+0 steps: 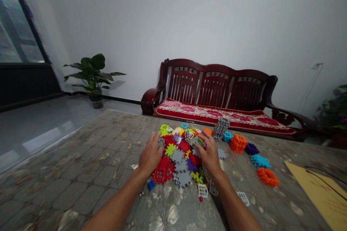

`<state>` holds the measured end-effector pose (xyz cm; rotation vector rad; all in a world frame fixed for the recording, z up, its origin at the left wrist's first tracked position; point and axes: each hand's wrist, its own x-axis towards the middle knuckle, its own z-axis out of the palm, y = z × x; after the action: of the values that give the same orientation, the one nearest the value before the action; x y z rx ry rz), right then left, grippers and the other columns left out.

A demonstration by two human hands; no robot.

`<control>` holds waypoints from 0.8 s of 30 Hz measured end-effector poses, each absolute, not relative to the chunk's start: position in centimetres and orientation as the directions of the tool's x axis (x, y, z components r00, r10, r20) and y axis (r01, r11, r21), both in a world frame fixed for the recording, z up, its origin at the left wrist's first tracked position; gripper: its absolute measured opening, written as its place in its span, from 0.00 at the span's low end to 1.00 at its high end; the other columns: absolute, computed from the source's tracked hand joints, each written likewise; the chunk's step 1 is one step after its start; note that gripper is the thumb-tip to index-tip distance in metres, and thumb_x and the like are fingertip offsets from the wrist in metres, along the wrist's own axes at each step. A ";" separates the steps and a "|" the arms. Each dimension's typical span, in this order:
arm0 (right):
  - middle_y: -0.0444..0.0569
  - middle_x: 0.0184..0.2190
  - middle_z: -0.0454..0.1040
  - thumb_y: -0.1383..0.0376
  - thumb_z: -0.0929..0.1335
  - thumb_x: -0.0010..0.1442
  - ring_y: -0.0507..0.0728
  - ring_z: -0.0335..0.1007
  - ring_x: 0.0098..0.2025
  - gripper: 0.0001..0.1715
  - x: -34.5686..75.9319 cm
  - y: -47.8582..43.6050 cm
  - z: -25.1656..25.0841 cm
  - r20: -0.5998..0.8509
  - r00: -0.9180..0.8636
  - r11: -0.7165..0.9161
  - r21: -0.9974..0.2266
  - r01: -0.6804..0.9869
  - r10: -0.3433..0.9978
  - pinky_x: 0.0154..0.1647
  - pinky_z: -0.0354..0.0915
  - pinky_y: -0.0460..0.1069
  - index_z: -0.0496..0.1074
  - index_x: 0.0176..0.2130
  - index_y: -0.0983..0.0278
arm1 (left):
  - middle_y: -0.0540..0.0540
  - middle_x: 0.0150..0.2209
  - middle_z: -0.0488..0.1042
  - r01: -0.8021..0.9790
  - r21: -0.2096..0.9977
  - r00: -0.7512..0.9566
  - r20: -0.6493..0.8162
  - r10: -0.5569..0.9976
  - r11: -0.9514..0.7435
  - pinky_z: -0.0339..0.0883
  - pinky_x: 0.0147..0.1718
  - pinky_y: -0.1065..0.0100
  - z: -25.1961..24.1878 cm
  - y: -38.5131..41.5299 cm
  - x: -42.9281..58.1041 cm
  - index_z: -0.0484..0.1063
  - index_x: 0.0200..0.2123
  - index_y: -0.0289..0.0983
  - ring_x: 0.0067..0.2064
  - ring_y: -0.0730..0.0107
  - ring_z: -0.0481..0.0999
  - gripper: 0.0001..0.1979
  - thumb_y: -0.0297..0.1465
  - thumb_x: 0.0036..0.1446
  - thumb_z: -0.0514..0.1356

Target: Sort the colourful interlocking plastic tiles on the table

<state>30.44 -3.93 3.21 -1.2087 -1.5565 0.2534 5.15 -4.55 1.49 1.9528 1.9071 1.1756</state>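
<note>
A heap of colourful interlocking plastic tiles lies on the table, with red, grey, lime, yellow and purple pieces mixed. My left hand rests at the heap's left edge, thumb and fingers apart beside a grey tile. At the right edge, my right hand curves over the pile with its thumb spread from the fingers, close to another grey tile. Whether either hand touches those tiles is hard to make out. Toward me lie joined grey tiles, a red lattice tile and a blue piece.
Right of the heap stand a grey stack, orange stack, purple stack, light-blue stack and orange ring-like stack. White window pieces lie nearer me. A yellow sheet lies far right; behind is a wooden bench.
</note>
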 end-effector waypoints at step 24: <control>0.56 0.47 0.76 0.66 0.61 0.48 0.65 0.69 0.53 0.27 37.7 -2.4 -1.0 0.450 0.317 0.065 -0.652 0.755 0.835 0.59 0.59 0.61 0.77 0.46 0.63 | 0.35 0.67 0.59 0.448 0.870 -0.129 0.291 0.948 -0.206 0.53 0.64 0.53 1.2 -3.4 4.3 0.55 0.65 0.34 0.66 0.57 0.62 0.31 0.42 0.63 0.49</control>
<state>37.74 -2.41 -1.03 -1.6956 -1.4478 0.1128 4.27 -3.38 1.17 1.6466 1.5582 1.3117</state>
